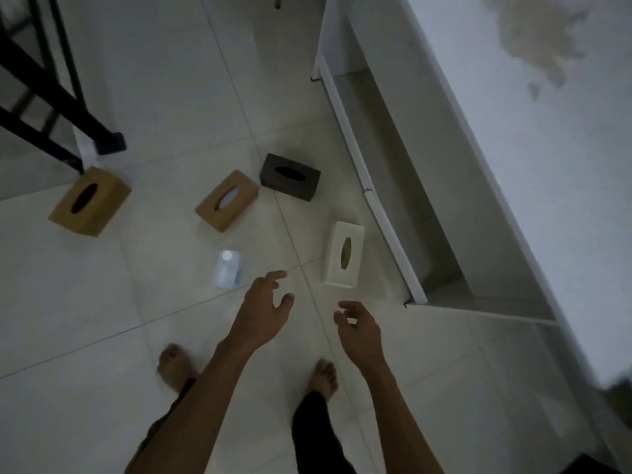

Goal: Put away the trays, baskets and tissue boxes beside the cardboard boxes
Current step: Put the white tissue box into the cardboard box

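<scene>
Four tissue boxes lie apart on the floor (154, 97) across mid-frame: one (89, 201) at left under a rack (41, 97) in the upper left, a second (227, 200) at centre, a third (290, 176) just right of it, a fourth (343, 254) lower right beside a low shelf (376, 200). A bottle (228, 269) stands below the second box.

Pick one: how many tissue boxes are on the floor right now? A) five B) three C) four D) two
C: four sit on the tiles: a tan box near the black frame, a second tan box, a dark box and a white box by the low white shelf. Both hands, left hand and right hand, are open and empty.
</scene>
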